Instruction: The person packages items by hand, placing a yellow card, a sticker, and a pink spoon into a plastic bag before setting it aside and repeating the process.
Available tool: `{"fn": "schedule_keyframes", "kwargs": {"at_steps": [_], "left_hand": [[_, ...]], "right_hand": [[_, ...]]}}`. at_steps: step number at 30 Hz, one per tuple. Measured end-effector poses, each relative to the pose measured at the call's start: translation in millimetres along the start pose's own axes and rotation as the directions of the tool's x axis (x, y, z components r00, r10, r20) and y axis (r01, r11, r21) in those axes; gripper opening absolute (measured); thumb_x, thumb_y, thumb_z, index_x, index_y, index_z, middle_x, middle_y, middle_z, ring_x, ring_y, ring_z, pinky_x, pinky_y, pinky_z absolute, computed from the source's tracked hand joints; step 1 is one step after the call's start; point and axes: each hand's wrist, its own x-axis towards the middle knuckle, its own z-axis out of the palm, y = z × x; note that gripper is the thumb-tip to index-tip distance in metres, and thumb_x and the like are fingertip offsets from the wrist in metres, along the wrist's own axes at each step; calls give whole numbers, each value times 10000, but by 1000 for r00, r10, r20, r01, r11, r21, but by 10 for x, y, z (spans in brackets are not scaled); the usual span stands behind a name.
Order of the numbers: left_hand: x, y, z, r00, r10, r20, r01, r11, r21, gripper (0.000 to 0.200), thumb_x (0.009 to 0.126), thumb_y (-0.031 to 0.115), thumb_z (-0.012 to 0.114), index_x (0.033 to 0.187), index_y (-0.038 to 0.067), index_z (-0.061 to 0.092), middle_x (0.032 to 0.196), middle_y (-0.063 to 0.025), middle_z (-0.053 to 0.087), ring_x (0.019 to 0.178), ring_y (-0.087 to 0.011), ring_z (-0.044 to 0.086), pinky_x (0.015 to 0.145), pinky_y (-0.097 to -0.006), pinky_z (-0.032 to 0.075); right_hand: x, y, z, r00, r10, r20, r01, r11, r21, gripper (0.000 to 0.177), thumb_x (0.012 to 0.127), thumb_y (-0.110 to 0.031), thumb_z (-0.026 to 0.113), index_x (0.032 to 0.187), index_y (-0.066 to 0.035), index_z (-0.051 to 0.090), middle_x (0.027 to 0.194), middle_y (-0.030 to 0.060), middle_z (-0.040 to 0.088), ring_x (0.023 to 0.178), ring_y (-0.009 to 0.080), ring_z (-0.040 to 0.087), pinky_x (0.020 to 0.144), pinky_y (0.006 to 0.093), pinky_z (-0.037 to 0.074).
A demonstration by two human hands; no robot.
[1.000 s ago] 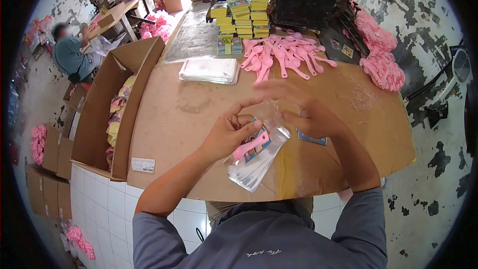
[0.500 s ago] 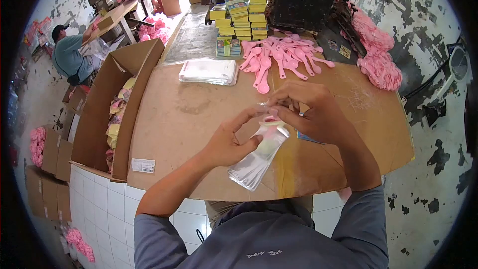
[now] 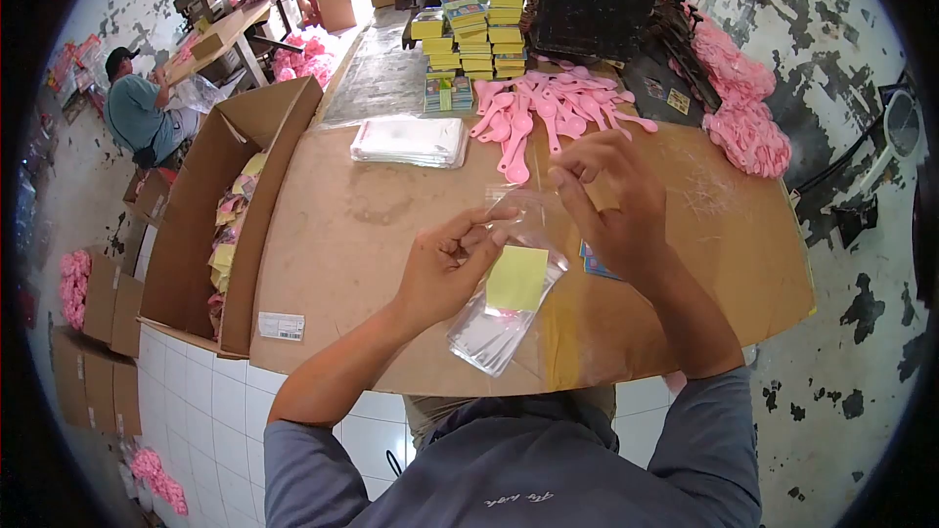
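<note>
My left hand [image 3: 448, 269] pinches a clear plastic bag [image 3: 523, 210] by its left side, thumb on top. A pale yellow card [image 3: 517, 279] shows at the lower part of this bag, with a bit of pink at its lower edge. Beneath lies a stack of clear plastic bags [image 3: 483, 340], fanned slightly and slanting towards me. My right hand [image 3: 616, 198] is raised just right of the bag's upper end. Its thumb and index finger are pressed together; what they hold, if anything, is too small to make out. Partly behind my right wrist lie blue printed cards [image 3: 595, 262].
Pink measuring spoons [image 3: 548, 110] lie piled at the table's back, beside stacked yellow-edged cards [image 3: 469, 34]. Another stack of clear bags [image 3: 409, 142] sits left of them. A tall cardboard box [image 3: 186, 235] stands along the left edge. A person [image 3: 142, 108] sits beyond it.
My right hand has moved up and away from the bag's upper end. The left hand has shifted slightly left, and the yellow card now shows plainly in the bag.
</note>
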Motion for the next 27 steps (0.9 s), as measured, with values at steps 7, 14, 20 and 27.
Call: {"fn": "schedule_keyframes", "kwargs": {"at_steps": [7, 14, 20, 27], "left_hand": [[-46, -48, 42, 987, 155, -47, -133, 941, 310, 392, 988, 35, 645, 1369, -36, 581, 841, -76, 748, 760, -59, 668, 671, -238, 548], [-82, -2, 61, 981, 189, 49, -180, 780, 599, 479, 953, 26, 676, 1410, -36, 546, 884, -139, 762, 771, -126, 734, 641, -281, 598], [-52, 22, 23, 991, 124, 40, -129, 895, 426, 458, 988, 44, 650, 1427, -25, 536, 934, -111, 775, 854, -109, 725, 750, -280, 591], [30, -72, -30, 997, 41, -68, -36, 996, 75, 438, 1023, 47, 604, 1444, -32, 516, 1020, -117, 757, 941, -98, 689, 816, -251, 557]], "right_hand": [[-60, -136, 55, 924, -245, 293, 335, 888, -314, 217, 798, -135, 743, 985, -50, 671, 1010, 63, 619, 1018, 247, 603, 882, 384, 445], [-126, -77, 162, 879, -249, 406, 421, 806, -417, 188, 788, -158, 705, 927, -45, 649, 980, 69, 613, 1002, 244, 599, 889, 379, 439], [-44, 334, -109, 945, 248, 212, -247, 968, -35, 98, 877, -104, 657, 911, -24, 613, 853, 78, 598, 821, 206, 617, 695, 338, 472], [-478, 1526, -1933, 718, 436, 542, -693, 378, 614, 126, 965, -78, 592, 1079, -36, 626, 826, 70, 631, 761, 136, 639, 714, 284, 527]]}}
